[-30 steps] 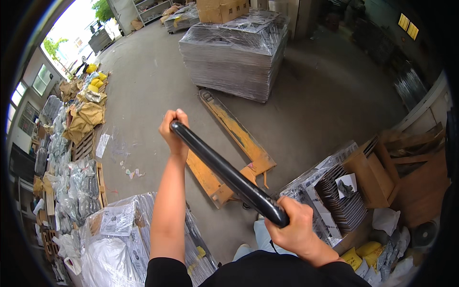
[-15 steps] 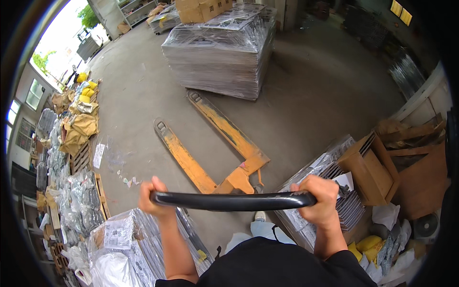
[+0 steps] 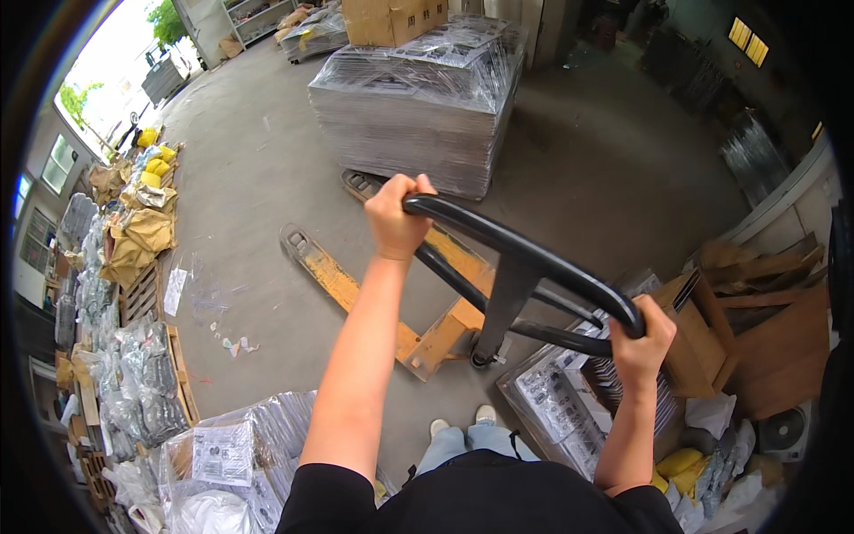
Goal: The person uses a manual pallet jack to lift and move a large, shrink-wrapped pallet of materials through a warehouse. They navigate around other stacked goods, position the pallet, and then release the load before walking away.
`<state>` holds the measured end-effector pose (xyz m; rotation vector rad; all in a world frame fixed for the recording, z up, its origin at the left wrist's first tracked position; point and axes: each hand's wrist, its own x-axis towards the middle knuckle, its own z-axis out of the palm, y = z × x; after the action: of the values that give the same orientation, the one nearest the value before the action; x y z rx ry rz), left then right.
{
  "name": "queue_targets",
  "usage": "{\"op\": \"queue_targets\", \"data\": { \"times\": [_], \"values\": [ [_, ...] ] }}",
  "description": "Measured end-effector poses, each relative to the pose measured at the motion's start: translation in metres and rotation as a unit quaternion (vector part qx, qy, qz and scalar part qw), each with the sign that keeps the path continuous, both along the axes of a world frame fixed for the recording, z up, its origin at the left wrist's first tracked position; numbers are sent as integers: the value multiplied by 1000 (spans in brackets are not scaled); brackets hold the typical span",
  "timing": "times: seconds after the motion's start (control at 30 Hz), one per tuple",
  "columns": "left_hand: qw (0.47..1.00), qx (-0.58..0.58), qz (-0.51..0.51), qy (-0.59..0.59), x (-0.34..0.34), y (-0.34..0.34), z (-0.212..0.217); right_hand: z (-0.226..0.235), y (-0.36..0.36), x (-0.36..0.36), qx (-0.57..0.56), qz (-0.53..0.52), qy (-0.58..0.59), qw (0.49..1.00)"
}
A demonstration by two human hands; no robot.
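One wrapped pallet stack (image 3: 418, 98) of flat grey sheets stands on the concrete floor (image 3: 258, 169), with a brown cardboard box (image 3: 391, 18) on top. Directly before this stack lies the yellow pallet jack (image 3: 356, 285); one fork tip reaches the stack's base, the other lies clear to its left. The jack's black loop handle (image 3: 525, 258) rises from the end of the jack farthest from the stack. The left hand (image 3: 396, 214) is closed around the handle's upper left bend, arm extended. The right hand (image 3: 640, 343) grips the handle's lower right end, fingers wrapped fully. To the right of the stack, against the wall, sit wooden boards and open cartons (image 3: 756, 338); their contents appear to be stacked dark parts, though detail is poor. Left of the stack, bagged goods on pallets (image 3: 133, 356) line the floor edge.
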<state>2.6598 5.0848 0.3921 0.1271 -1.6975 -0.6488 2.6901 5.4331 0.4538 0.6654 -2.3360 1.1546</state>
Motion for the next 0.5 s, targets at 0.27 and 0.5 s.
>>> {"op": "queue_targets", "data": {
  "times": [0.27, 0.5],
  "values": [
    [999, -27, 21, -38, -51, -13, -2, -6, -14, -88, 23, -55, 71, 996],
    [994, -79, -36, -68, -81, 31, 8, -27, 10, -268, -69, -50, 27, 996]
  ]
}}
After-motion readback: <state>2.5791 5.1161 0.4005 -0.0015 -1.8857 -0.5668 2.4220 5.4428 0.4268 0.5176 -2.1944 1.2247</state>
